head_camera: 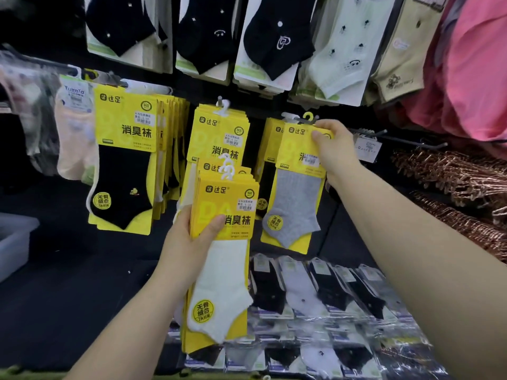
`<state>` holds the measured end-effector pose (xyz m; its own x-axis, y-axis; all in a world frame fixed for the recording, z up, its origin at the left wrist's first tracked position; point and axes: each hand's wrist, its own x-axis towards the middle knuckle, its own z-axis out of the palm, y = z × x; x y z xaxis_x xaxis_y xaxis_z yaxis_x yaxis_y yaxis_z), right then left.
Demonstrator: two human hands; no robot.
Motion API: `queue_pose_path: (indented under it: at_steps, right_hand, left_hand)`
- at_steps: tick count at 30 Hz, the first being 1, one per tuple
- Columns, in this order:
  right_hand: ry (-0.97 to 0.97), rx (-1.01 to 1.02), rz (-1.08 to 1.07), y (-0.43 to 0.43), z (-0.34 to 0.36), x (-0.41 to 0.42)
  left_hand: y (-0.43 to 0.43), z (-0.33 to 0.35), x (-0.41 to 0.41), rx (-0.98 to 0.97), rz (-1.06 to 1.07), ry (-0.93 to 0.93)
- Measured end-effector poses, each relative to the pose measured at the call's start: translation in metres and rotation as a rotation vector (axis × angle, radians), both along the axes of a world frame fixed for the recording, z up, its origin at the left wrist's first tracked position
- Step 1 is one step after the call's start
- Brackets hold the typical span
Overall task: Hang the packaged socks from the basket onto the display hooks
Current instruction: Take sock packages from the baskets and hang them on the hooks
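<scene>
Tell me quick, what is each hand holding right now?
Left hand: closed, gripping a stack of yellow sock packs, white sock in front.
Right hand: closed, pinching the top corner of the grey sock pack.

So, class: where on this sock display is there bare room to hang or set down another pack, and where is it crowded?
Free: the bare hooks between the right hand and the copper hangers; the dark surface between the grey bin and the left hand. Crowded: the wrapped socks below.

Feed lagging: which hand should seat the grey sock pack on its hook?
Right: the right hand pinches the grey sock pack at the display hook; the left hand holds a stack of packs.
</scene>
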<state>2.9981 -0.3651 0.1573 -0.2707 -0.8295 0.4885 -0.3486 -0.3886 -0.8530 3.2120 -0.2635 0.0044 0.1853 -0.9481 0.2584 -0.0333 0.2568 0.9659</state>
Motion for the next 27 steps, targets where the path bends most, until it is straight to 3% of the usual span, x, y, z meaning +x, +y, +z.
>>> queue_pose_path:
  at_steps: [9,14,18,21,24,27]
  right_hand:
    - [-0.044,0.076,-0.046,-0.034,-0.006,0.010]
    - [0.083,0.118,-0.271,-0.016,-0.019,0.010]
    - [0.236,-0.025,-0.275,0.034,-0.043,0.025]
    - [0.294,-0.023,-0.091,0.067,-0.057,0.033]
    - [0.340,0.153,0.200,0.085,-0.068,0.042]
    - [0.275,0.168,0.264,0.092,-0.077,0.049]
  left_hand:
    - [-0.001,-0.001,0.001,0.022,-0.019,0.001]
    - [0.002,0.000,-0.008,0.033,-0.069,0.048]
    - [0.005,0.003,-0.013,0.048,-0.085,0.094]
    - [0.006,0.005,-0.015,0.056,-0.086,0.135]
    - [0.007,0.007,-0.018,0.052,-0.104,0.168]
    - [0.009,0.008,-0.020,0.023,-0.123,0.195]
